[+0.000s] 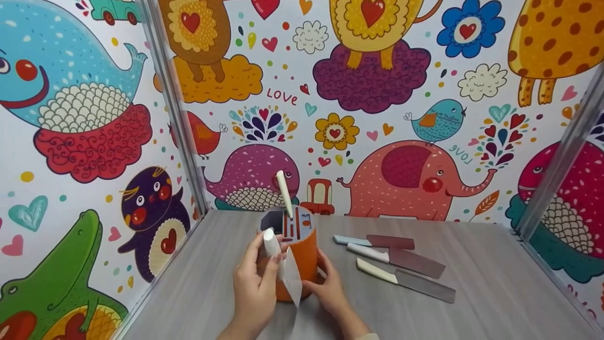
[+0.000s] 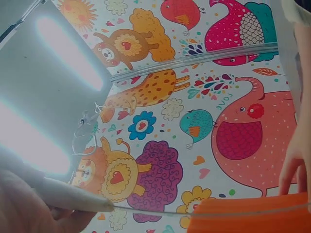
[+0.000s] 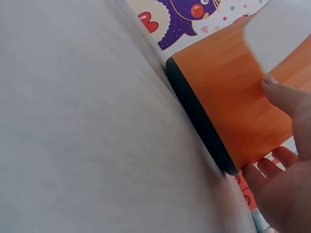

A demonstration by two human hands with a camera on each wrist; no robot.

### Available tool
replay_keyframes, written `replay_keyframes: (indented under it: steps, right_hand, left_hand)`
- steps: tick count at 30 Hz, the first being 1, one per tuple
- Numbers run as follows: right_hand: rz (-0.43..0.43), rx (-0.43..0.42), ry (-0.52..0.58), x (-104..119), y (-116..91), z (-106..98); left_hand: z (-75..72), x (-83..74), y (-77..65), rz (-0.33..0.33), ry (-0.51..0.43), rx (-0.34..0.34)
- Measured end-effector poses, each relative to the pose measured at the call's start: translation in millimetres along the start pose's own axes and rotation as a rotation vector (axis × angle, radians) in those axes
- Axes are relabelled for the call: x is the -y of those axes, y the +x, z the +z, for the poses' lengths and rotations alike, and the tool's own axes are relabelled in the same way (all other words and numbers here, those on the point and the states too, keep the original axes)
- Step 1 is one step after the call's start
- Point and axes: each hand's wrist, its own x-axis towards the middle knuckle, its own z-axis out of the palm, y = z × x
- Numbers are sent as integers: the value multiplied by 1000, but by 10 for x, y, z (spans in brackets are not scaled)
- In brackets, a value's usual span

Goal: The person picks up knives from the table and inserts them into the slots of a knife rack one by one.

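While the left hand [image 1: 256, 283] grips a knife [image 1: 291, 275], the right hand [image 1: 330, 287] clasps an orange holder [image 1: 307, 257] (edge clearance unclear), tabletop [image 1: 188, 288] around

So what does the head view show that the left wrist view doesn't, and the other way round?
Only the head view: three knives lying on the table, another knife standing in the orange holder. Only the left wrist view: two glowing light strips. Both share: the left hand gripping a white-handled knife, the right hand touching that holder.
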Motion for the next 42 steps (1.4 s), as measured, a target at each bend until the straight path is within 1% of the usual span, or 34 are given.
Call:
replay_keyframes:
  steps: [2, 3, 7, 9, 14, 17, 19, 21, 25, 28, 30, 32, 34, 35, 38, 42]
  right_hand:
    - [-21, -3, 13, -8, 23, -12]
    - [-27, -3, 22, -16, 33, -15]
    - [-44, 9, 24, -60, 42, -14]
    - [-41, 9, 15, -84, 32, -16]
    - [-39, 7, -25, -112, 7, -33]
    - [-24, 7, -34, -102, 2, -45]
    - [-10, 1, -37, -86, -1, -53]
    - [10, -10, -31, -62, -4, -54]
    - [41, -22, -30, -22, -7, -45]
    - [46, -24, -22, 22, -22, -25]
    - [41, -19, -24, 24, -26, -26]
    - [33, -17, -25, 23, -29, -25]
    - [31, -15, -31, 22, -32, -21]
    - [18, -12, -33, -14, -23, -22]
    - [3, -8, -22, -23, -29, 8]
    - [19, -6, -5, -14, -29, 6]
  left_hand:
    - [-8, -59, 30, 30, -25, -10]
    - [-10, -89, 45, 55, -33, -12]
    - [-1, -195, 103, 165, -23, -25]
    - [7, -244, 138, 205, -22, -32]
    - [-2, -394, 233, 258, 10, -73]
    - [-28, -492, 291, 311, 29, -104]
    - [-41, -548, 336, 335, 16, -116]
    - [-46, -594, 387, 345, -10, -131]
    - [-32, -652, 490, 335, -80, -175]
    - [6, -637, 571, 345, -125, -208]
    - [57, -587, 624, 362, -142, -226]
    - [112, -520, 669, 375, -139, -234]
    - [157, -442, 704, 377, -116, -242]
    - [174, -404, 719, 376, -96, -248]
    - [190, -302, 747, 356, -37, -249]
    - [231, -189, 798, 326, -12, -244]
